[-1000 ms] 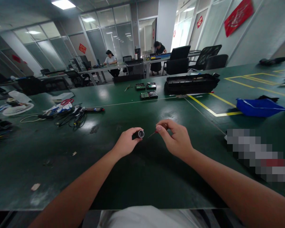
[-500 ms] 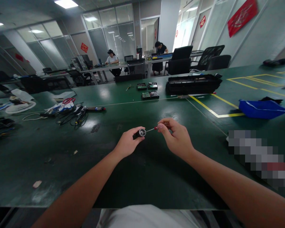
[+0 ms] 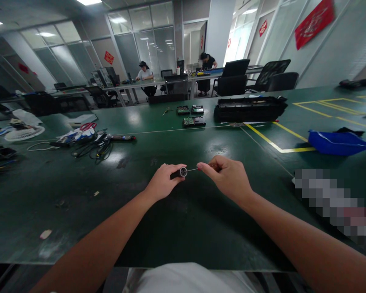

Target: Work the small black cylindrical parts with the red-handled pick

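Observation:
My left hand (image 3: 162, 183) grips a small black cylinder with a silver end (image 3: 179, 173), held sideways just above the green table (image 3: 177, 219). My right hand (image 3: 228, 177) pinches a small screwdriver (image 3: 201, 168) with a reddish handle; its thin shaft points left and its tip meets the cylinder's silver face. Both hands hover near the table's middle, close together.
Cables, red scissors (image 3: 87, 126) and tools lie at the left. Circuit boards (image 3: 192, 121) and a long black housing (image 3: 250, 108) sit at the far side. A blue bag (image 3: 335, 142) lies right, near yellow floor-style tape lines. Two people sit at desks far behind.
The screwdriver tip, a second ago apart from the cylinder and pointing down-left, has swung level and reached the cylinder's silver end. My hands have drawn slightly closer together.

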Demonstrator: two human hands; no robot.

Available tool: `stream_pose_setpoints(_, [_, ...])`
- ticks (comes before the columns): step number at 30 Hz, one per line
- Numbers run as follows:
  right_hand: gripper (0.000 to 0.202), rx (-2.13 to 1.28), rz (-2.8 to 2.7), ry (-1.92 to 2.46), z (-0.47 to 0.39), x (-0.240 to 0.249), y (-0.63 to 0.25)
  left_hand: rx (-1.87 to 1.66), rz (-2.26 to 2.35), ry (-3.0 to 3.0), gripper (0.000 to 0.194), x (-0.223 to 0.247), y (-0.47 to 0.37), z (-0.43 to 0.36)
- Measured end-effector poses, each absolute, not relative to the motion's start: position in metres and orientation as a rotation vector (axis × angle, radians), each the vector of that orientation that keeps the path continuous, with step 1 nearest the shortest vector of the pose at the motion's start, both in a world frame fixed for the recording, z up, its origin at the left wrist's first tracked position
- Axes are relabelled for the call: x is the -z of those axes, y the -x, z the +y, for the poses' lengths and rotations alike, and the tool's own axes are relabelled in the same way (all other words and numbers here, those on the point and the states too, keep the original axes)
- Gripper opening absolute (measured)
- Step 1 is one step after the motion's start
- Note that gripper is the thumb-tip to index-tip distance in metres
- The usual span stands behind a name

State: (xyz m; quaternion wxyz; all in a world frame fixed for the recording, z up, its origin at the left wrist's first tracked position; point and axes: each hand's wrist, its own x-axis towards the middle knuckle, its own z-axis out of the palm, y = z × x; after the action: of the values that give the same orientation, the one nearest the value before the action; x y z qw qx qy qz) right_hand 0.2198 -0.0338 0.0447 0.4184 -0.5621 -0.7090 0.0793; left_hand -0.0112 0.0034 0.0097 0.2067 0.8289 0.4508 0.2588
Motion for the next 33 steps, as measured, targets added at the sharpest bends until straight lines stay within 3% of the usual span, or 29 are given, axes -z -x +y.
stream_pose_setpoints(4, [0.024, -0.279, -1.84, 1.361, -0.0345, -0.045, -0.219, -0.754, 1.272, -2.297, 0.041, -0.0077, 0.0126, 0.0056])
stream_pose_setpoints(9, [0.014, -0.342, -1.92, 1.231, -0.0365, -0.0438, -0.2184, -0.751, 1.291, -2.296, 0.04, -0.0073, 0.0128, 0.0061])
stream_pose_setpoints(16, [0.033, -0.319, -1.937, 1.307, -0.0343, -0.0451, -0.2194, -0.718, 1.246, -2.315, 0.039, -0.0099, 0.0105, 0.0045])
stream_pose_setpoints(33, [0.035, -0.406, -1.924, 1.342, -0.0346, -0.0442, -0.2184, -0.717, 1.244, -2.346, 0.039, -0.0116, 0.0097, 0.0031])
